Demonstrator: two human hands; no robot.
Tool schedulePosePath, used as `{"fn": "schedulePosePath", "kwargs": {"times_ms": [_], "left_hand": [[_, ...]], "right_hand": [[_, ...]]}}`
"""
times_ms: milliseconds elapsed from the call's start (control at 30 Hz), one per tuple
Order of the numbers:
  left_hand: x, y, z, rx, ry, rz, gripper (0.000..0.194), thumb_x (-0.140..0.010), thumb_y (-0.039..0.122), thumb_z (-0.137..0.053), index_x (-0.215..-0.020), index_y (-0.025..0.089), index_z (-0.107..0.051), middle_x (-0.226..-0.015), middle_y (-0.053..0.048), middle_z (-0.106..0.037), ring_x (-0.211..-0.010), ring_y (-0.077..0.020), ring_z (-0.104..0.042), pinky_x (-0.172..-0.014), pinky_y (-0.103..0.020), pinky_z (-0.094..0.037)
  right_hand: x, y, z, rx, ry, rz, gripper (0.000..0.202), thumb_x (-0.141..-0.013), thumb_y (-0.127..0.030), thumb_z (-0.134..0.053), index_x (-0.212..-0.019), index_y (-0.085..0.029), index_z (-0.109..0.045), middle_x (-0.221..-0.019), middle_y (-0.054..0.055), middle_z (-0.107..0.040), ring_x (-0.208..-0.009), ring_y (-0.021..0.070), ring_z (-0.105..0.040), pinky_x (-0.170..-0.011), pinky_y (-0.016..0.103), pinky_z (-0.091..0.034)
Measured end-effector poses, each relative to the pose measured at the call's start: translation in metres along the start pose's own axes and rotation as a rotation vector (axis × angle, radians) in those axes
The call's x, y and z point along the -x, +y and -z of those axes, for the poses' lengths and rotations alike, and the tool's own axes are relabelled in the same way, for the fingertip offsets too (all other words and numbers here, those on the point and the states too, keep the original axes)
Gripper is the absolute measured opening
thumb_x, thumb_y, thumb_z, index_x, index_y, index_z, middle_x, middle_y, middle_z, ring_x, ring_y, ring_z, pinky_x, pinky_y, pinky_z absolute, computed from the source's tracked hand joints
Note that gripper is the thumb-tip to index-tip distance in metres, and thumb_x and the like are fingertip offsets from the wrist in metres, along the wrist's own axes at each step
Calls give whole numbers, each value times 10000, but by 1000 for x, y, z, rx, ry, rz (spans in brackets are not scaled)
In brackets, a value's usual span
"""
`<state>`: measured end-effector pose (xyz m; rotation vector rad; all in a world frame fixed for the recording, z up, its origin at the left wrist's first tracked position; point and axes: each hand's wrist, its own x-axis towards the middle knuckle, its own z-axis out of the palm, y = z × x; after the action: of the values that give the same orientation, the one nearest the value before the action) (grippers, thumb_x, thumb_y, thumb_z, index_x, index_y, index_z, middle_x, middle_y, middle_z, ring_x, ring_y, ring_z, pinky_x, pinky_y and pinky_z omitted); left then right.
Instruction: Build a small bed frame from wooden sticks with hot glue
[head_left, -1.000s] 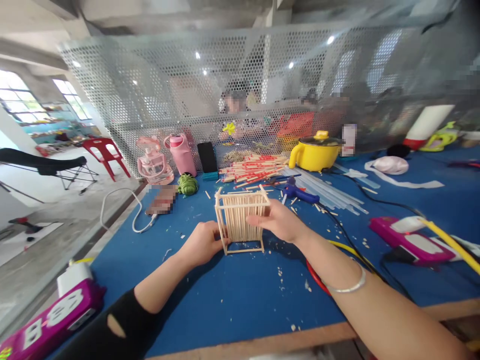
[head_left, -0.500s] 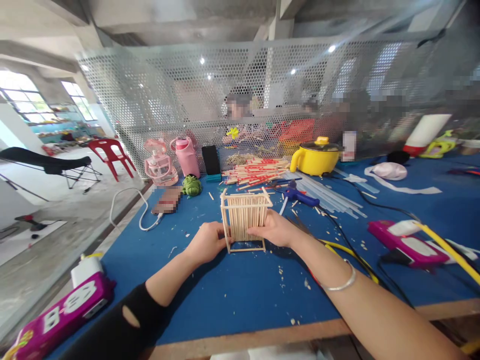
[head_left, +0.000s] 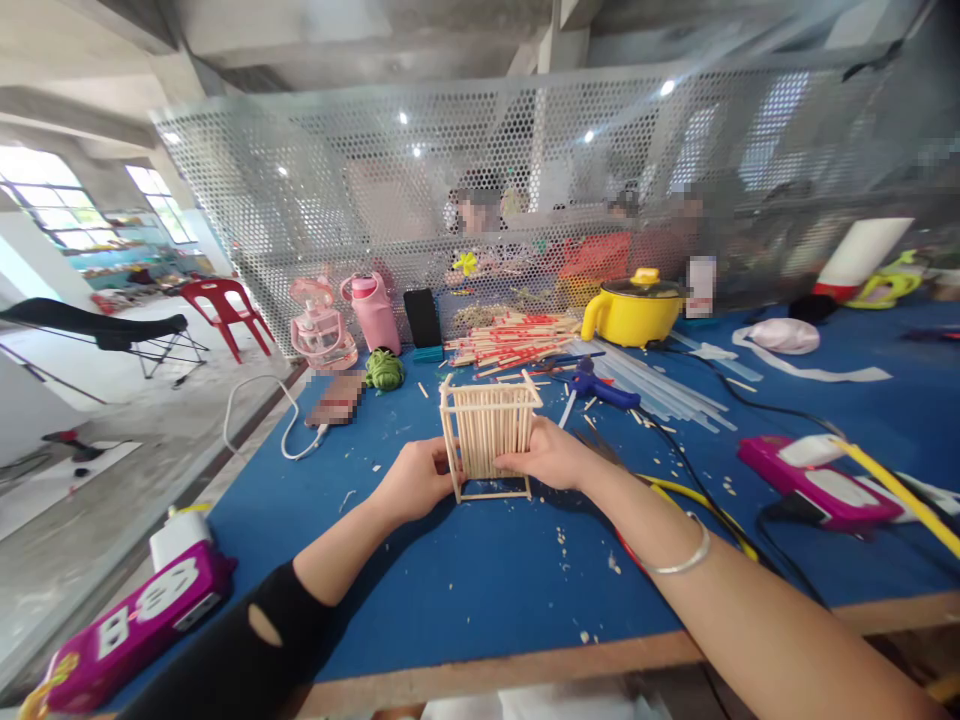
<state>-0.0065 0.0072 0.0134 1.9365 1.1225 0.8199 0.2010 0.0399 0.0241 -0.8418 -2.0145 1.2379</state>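
We locate the stick frame (head_left: 493, 435) at the middle of the blue table (head_left: 480, 600), upright, near side of the loose sticks (head_left: 510, 342). We pinch its right edge in the right hand (head_left: 553, 456): thumb across the near face of the slats, fingers hidden behind. The left hand (head_left: 415, 482) closes on the lower left upright, its fingertips partly hidden.

We judge the frame light and stiff along each stick, yet fragile at the joints; bare wood should offer fair friction. We recommend holding the corner posts or the dense slat wall low down, and avoiding the thin top rails.

We read no brand or lettering; pale markings on the left magenta power strip (head_left: 142, 630) stay illegible.
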Motion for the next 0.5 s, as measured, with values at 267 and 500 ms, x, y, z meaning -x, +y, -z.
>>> {"fn": "schedulePosePath", "kwargs": {"times_ms": [267,500], "left_hand": [[-2,1,0,-117,29,5,267,-693,136,-562,-921,158,-700,-806,-11,-717,-741,-178,-638,-672,-242,-485],[-1,2,-1,-161,42,-23,267,-688,116,-556,-901,171,-708,-769,0,-711,-733,-176,-635,-676,-238,-475]], "right_hand": [[1,-4,1,190,43,8,343,-682,-148,-618,-1012,-190,-702,-980,12,-720,-946,208,-642,-911,340,-471],[3,-6,0,204,50,2,341,-692,-144,-607,-1016,-196,-700,-941,2,-728,-871,200,-661,-828,313,-513]]}}
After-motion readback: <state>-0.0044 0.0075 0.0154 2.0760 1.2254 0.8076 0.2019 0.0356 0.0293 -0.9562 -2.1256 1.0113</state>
